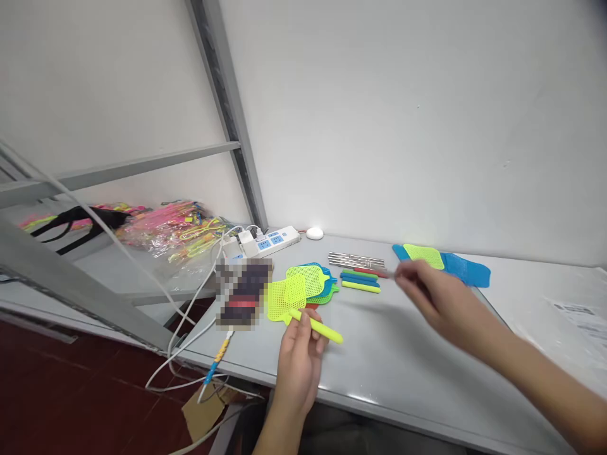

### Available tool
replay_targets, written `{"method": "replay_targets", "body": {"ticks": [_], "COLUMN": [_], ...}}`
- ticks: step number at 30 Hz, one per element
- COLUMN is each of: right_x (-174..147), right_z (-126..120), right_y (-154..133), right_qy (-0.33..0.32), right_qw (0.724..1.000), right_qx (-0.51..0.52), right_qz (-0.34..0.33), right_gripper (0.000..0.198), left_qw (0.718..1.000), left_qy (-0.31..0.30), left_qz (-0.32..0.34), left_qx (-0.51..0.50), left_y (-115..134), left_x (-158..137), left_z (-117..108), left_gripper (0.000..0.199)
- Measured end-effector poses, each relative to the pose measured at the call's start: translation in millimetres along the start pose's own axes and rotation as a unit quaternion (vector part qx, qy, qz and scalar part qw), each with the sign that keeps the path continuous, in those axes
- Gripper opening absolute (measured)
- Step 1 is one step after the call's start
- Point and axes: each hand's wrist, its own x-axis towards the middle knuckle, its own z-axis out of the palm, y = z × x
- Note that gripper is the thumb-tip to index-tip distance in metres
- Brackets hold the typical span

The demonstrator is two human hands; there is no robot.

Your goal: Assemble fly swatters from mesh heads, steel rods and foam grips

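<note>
My left hand (pixel 302 354) pinches a bright yellow handle tube (pixel 327 331) near its left end, and the tube slants down to the right. Just behind it lie mesh fly swatter heads (pixel 286 297) in yellow, blue, green and a bit of red, overlapping on the table. My right hand (pixel 422 287) is closed and smeared by motion; a thin greyish metal rod (pixel 389 274) juts left from its fingertips. To the left of that hand lie coloured handle tubes (pixel 360 287) side by side, with a row of silver metal rods (pixel 356 260) behind them.
More blue and yellow mesh swatter heads (pixel 424 256) lie at the back right. A white power strip (pixel 277 239) and a small white device (pixel 314 234) stand near the wall. A pixelated item (pixel 244 296) and cables lie left. Plastic bags of colourful things (pixel 175 230) fill the neighbouring shelf.
</note>
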Motion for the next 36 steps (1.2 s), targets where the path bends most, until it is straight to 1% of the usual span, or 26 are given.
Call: {"method": "replay_targets", "body": {"ticks": [2,3,5,6,7,8,9,10,12,13,16,18,20,21,23,24,26,29,32,34,36], "right_x": [-45.9,-64.9,-92.4,-100.6,-105.2,-106.6,-105.1,-101.2,-88.1,-79.9,-54.5,-40.2,-29.2,-24.9,-18.7,-16.7,-15.0,-16.2,-18.2,-19.0,-19.7], "right_z": [18.8,30.7,53.5,62.4,68.4,71.2,70.9,67.9,56.4,49.6,33.8,30.4,32.6,35.3,43.1,47.7,57.2,68.5,72.6,72.4,72.1], "right_y": [-8.1,-9.2,-6.6,-3.5,0.3,4.2,7.7,10.2,10.6,7.6,-13.9,-35.2,-56.1,-64.8,-77.1,-80.7,-83.6,-82.6,-80.8,-80.1,-79.9], "right_qy": [-0.03,-0.033,-0.036,-0.017,0.013,0.05,0.094,0.134,0.19,0.192,0.183,0.185,0.222,0.236,0.267,0.281,0.306,0.327,0.332,0.325,0.311], "right_qw": [0.998,0.997,0.995,0.993,0.99,0.984,0.972,0.953,0.904,0.884,0.832,0.788,0.728,0.697,0.652,0.636,0.617,0.602,0.598,0.598,0.599], "right_qx": [0.044,0.064,0.095,0.115,0.138,0.167,0.202,0.243,0.334,0.379,0.489,0.562,0.632,0.664,0.702,0.713,0.721,0.723,0.724,0.726,0.731], "right_qz": [-0.017,-0.019,-0.019,-0.014,0.005,0.035,0.075,0.118,0.186,0.197,0.186,0.17,0.144,0.132,0.104,0.092,0.077,0.083,0.095,0.098,0.097], "right_gripper": [0.012,0.01,0.009,0.01,0.014,0.019,0.025,0.031,0.037,0.038,0.03,0.024,0.02,0.021,0.029,0.032,0.036,0.038,0.04,0.042,0.042], "left_qw": [1.0,0.999,1.0,1.0,1.0,0.999,0.997,0.993,0.977,0.964,0.911,0.874,0.846,0.835,0.817,0.809,0.799,0.79,0.774,0.758,0.749], "left_qy": [-0.014,-0.02,-0.019,-0.016,-0.015,-0.017,-0.025,-0.038,-0.075,-0.096,-0.161,-0.198,-0.223,-0.233,-0.251,-0.256,-0.262,-0.267,-0.284,-0.3,-0.31], "left_qz": [-0.01,-0.011,-0.007,-0.003,0.005,0.016,0.028,0.038,0.043,0.035,0.0,-0.002,0.016,0.026,0.044,0.052,0.066,0.077,0.082,0.087,0.088], "left_qx": [-0.026,-0.03,-0.023,-0.011,0.006,0.03,0.061,0.1,0.195,0.245,0.38,0.443,0.484,0.497,0.518,0.526,0.538,0.547,0.56,0.572,0.579], "left_y": [-0.7,-1.1,-2.2,-2.9,-3.6,-4.3,-4.9,-5.2,-4.7,-3.8,-0.2,1.5,1.5,1.1,-0.4,-1.1,-2.5,-3.7,-4.4,-4.8,-5.2], "left_x": [-0.6,-0.4,0.0,-0.2,-0.8,-1.8,-3.2,-4.7,-7.7,-8.8,-10.0,-9.5,-9.1,-9.3,-10.2,-10.8,-11.8,-12.0,-10.8,-9.9,-9.1], "left_z": [-4.4,-5.2,-4.5,-3.3,-1.9,-0.2,1.5,3.2,6.3,7.7,12.1,15.3,18.4,19.6,21.1,21.1,20.2,17.9,16.8,17.0,17.4], "left_gripper": [0.029,0.028,0.027,0.026,0.026,0.027,0.028,0.03,0.032,0.03,0.025,0.023,0.023,0.024,0.023,0.023,0.023,0.023,0.024,0.024,0.026]}}
